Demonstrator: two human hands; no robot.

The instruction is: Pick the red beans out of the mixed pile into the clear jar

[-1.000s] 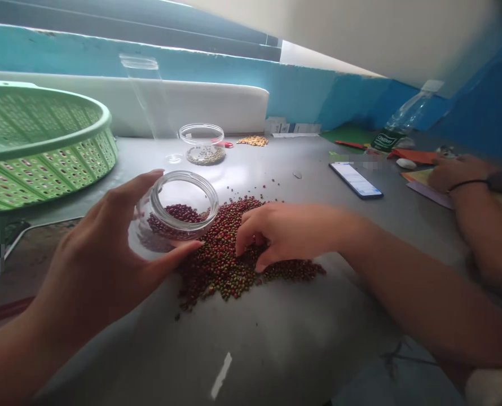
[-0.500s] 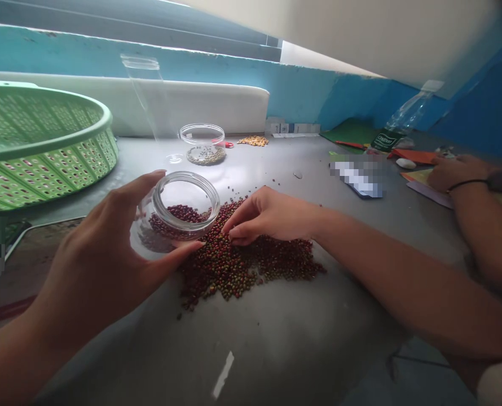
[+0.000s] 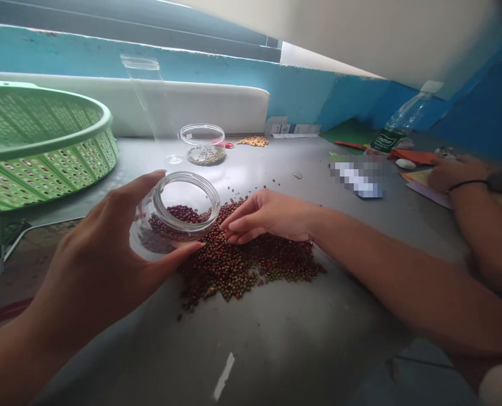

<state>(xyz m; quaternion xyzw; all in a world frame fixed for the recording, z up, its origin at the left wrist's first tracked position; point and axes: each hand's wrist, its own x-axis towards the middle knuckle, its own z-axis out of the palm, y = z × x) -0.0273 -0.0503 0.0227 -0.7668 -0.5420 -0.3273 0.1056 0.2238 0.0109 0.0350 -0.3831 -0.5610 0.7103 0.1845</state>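
Note:
My left hand grips a clear glass jar, thumb below and fingers around its far side. The jar is tilted, its open mouth towards me, and dark red beans lie inside. Beside the mouth, on the right, my right hand is low over a pile of mixed red and green beans on the grey table. Its thumb and fingertips are brought together in a pinch; whatever they hold is too small or hidden to make out.
A green basket stands at the left. Further back are a clear tall container, a round clear dish with pale grains below it, and yellow kernels. At right, a plastic bottle, coloured paper and another person's hand.
My right hand's fingertips have shifted slightly up and left, nearer the jar mouth, with the fingers turned a little. My left hand and the jar have stayed almost still.

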